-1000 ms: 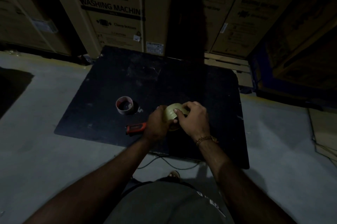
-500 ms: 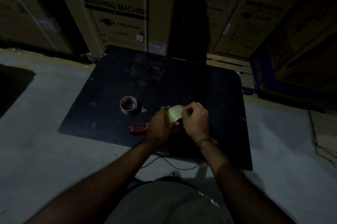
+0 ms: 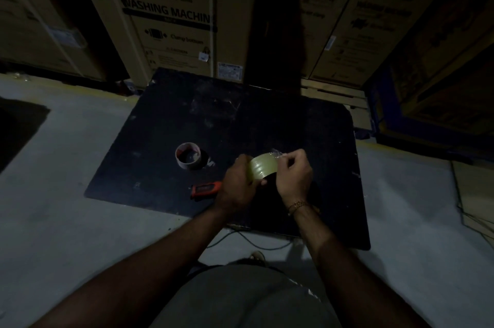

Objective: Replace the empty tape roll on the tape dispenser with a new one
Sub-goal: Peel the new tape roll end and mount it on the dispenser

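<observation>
Right-hand fingertips pinched on a bit of clear film at the top edge of the new tape roll, thumb and forefinger curled tight on it. Rest of the right hand bunched up behind, gold bracelet on the wrist. Left hand wrapped round the near left side of the same roll, thumb tip poking out under the lower rim, so gripping it for sure. Roll itself yellowish, see-through, held up on edge between both hands, just above the black board, not resting on it as far as visible. Down by the left wrist, an orange and black tape dispenser lying flat on the board, its right end hidden behind the hand. Further left and up, well apart from the hands, the empty tape roll, standing with its hole facing up. Board sitting on a pale grey floor, with cardboard LG boxes stacked along the back. Pretty dim all round.
</observation>
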{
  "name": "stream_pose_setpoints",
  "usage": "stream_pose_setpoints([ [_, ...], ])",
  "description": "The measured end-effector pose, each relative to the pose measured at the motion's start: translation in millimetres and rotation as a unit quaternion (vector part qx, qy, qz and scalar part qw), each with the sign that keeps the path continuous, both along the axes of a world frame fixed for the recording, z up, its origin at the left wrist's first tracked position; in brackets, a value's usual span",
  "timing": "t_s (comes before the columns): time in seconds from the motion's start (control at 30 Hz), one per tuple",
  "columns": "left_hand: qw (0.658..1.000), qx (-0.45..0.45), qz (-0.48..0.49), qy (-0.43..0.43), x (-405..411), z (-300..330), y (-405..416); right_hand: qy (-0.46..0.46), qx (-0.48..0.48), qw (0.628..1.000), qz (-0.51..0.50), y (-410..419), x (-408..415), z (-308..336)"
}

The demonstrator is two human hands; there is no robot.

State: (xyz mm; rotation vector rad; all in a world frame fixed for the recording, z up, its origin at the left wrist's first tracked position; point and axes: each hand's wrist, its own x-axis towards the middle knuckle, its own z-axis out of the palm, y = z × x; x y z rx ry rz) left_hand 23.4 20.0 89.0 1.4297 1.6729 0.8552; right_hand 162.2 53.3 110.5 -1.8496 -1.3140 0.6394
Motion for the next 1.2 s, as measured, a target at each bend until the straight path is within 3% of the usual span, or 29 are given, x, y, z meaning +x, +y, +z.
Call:
stream_pose_setpoints([
  [0.33,1.0,0.006,-0.002,-0.023,-4,-3,-1,-0.021,-0.026,0.999,-0.024,7,5,-7],
  [0.43,0.999,0.005,0.0,-0.038,-8,-9,-4,0.098,-0.029,0.991,-0.083,16,13,-7],
  [0.73,0.997,0.016,0.004,-0.071,-11,-18,-10,0.235,-0.094,0.961,-0.11,29,19,-21],
  [0.93,0.997,0.026,0.007,-0.077,-12,-19,-15,0.397,-0.094,0.903,-0.137,33,20,-9],
  [1.2,0.996,0.015,-0.005,-0.09,-13,-19,-17,0.464,-0.14,0.866,-0.122,36,32,-2],
])
